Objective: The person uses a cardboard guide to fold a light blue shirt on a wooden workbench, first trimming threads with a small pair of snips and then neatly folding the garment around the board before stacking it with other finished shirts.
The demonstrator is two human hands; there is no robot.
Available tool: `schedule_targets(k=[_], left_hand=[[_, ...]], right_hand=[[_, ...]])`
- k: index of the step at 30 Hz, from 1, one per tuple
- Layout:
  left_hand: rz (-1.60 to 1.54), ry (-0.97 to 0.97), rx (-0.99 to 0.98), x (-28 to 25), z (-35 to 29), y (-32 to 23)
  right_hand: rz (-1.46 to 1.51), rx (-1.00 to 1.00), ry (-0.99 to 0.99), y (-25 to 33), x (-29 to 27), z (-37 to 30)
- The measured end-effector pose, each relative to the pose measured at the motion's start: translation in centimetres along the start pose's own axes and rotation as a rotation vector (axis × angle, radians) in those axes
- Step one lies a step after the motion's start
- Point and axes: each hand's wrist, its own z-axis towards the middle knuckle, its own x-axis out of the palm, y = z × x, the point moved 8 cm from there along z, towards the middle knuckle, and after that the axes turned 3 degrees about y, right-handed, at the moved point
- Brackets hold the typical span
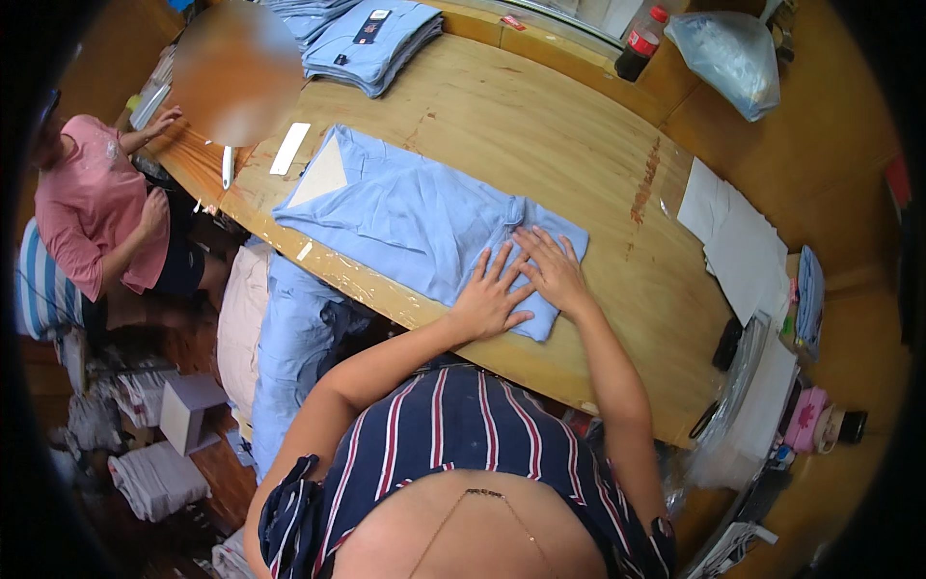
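Note:
A light blue shirt [410,207] lies partly folded across the wooden table, with a pale cardboard sheet [323,176] showing at its far left end. My left hand [487,301] rests flat on the cloth near the table's front edge, fingers spread. Just to its right, my right hand [553,270] also presses flat on the shirt, its fingertips beside a small bunched fold. The two hands nearly touch, and neither grips anything.
Folded blue shirts [376,43] are stacked at the back left. A white card strip [290,149] and a white-handled tool [228,166] lie left. White sheets [728,236] lie right; a bottle [640,43] and plastic bag [730,60] stand behind. A person in pink [101,198] sits left.

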Motion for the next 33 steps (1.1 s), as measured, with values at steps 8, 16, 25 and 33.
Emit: schedule_targets(k=[8, 16, 25, 33], left_hand=[[-0.023, 0.043, 0.08, -0.1, -2.5, -3.8], [0.053, -0.025, 0.077, -0.2, -1.0, -2.8], [-1.187, -0.413, -0.268, -10.4, -3.3, 2.6], [-1.596, -0.748, -1.025, -2.4, -14.7, 14.9]], right_hand=[[-0.146, 0.023, -0.135, -1.7, -2.9, -0.3], [0.109, 0.208, 0.057, -4.0, -3.9, -4.6], [0.942, -0.041, -0.329, -5.9, -10.2, -4.4], [0.732, 0.277, -0.026, 0.3, -0.7, 14.9]])
